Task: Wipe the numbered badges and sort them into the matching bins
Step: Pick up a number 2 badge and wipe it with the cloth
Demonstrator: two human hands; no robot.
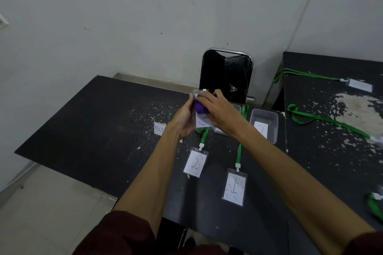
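Holding up a clear plastic badge with a white card inside (202, 123), the left hand (184, 117) grips it by its left edge, fingers curled round the side. The badge is in the air over the far part of the black table (93, 122), in front of the bins. Its long side runs up and down, and its white clip end points up and away from the person. The right hand (220, 109) has its fingers curled over a bunched purple cloth (200, 107) and presses it on the top half of the badge. The number on the card is mostly hidden and cannot be read.

Two more badges lie flat on the table, nearer the person. Their long sides run toward the bins, with the clips at the far end on green straps. The badge marked 2 (194, 164) is on the left and the badge marked 1 (234, 188) on the right. A clear plastic bin with a 2 card (264, 111) stands at the far right. Another clear bin (237, 107) sits just left of it, mostly hidden behind the right hand.
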